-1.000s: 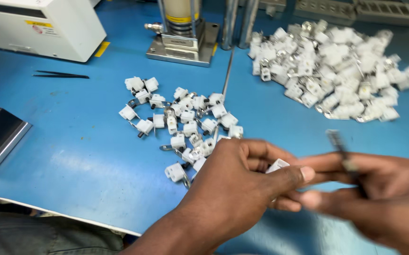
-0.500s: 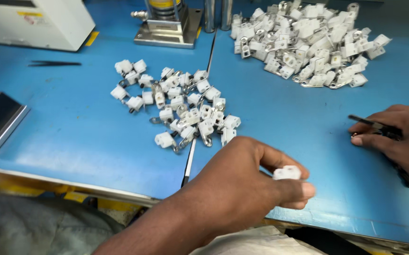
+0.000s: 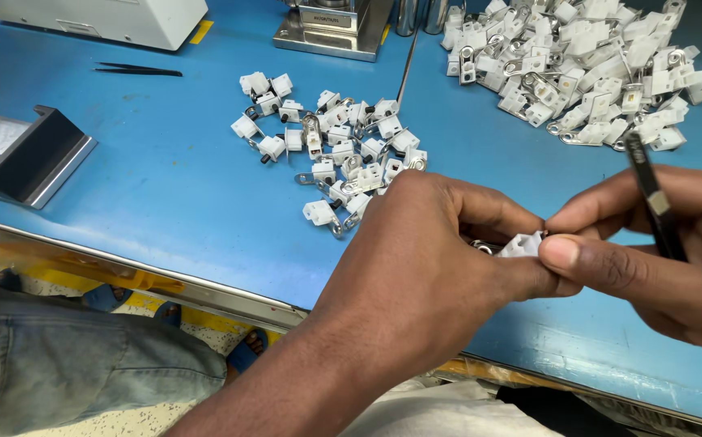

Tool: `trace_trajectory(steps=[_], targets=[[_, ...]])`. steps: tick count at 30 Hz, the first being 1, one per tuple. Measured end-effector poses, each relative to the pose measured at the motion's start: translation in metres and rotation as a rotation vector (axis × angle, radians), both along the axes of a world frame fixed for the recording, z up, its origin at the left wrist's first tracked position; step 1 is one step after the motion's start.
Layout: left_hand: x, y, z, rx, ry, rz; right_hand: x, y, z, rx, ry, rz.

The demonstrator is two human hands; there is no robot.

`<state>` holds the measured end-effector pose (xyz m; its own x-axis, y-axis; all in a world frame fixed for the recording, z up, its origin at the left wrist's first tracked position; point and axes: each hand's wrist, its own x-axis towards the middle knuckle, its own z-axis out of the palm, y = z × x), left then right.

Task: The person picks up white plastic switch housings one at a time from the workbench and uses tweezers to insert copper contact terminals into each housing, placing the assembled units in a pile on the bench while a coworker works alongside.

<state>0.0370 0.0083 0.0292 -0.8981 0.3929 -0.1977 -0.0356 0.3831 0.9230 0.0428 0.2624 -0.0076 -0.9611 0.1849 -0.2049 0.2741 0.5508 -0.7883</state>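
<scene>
We see a big flat blue counter (image 3: 148, 186) that fills most of the frame. At the upper left sits a white plastic machine box (image 3: 100, 16). At the top middle stands a shiny metal press base (image 3: 331, 28). At the left edge lies a dark grey metal tray (image 3: 31, 154).

At the upper right we see a big heap of small white plastic blocks with silver metal clips (image 3: 586, 69). In the middle lies a smaller heap of the same white blocks (image 3: 331, 146).

In the lower middle we see the left hand (image 3: 416, 259). Its fingers are curled and closed, and they pinch one small white plastic block (image 3: 523, 244). That block sits right of the middle of the frame, between both hands and above the counter.

At the lower right we see the right hand (image 3: 659, 243). Its thumb and finger touch the same block. It also grips thin black metal tweezers (image 3: 652, 198), which point up.

At the upper left lies another pair of thin black tweezers (image 3: 136, 70) on the counter.
</scene>
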Motion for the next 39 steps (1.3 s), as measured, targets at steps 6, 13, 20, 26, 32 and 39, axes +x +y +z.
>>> trace_trajectory(steps=[6,13,20,26,32,39], targets=[[-0.011,-0.010,-0.004,0.022,0.100,-0.006,-0.034,0.035,-0.025,-0.701,-0.083,0.234],[-0.014,-0.012,0.015,-0.010,-0.009,-0.035,-0.032,-0.005,0.019,-0.143,0.540,0.306],[-0.019,-0.007,0.022,-0.059,-0.027,-0.017,-0.025,-0.051,0.036,-0.189,0.501,0.285],[-0.027,0.001,0.014,-0.032,0.021,0.019,-0.029,-0.064,0.045,-0.075,0.552,0.262],[-0.038,0.009,0.008,0.014,0.112,0.070,-0.026,-0.092,0.053,-0.012,0.619,0.285],[-0.039,-0.004,-0.006,0.158,-0.181,0.094,-0.040,-0.071,0.020,-0.366,0.550,0.102]])
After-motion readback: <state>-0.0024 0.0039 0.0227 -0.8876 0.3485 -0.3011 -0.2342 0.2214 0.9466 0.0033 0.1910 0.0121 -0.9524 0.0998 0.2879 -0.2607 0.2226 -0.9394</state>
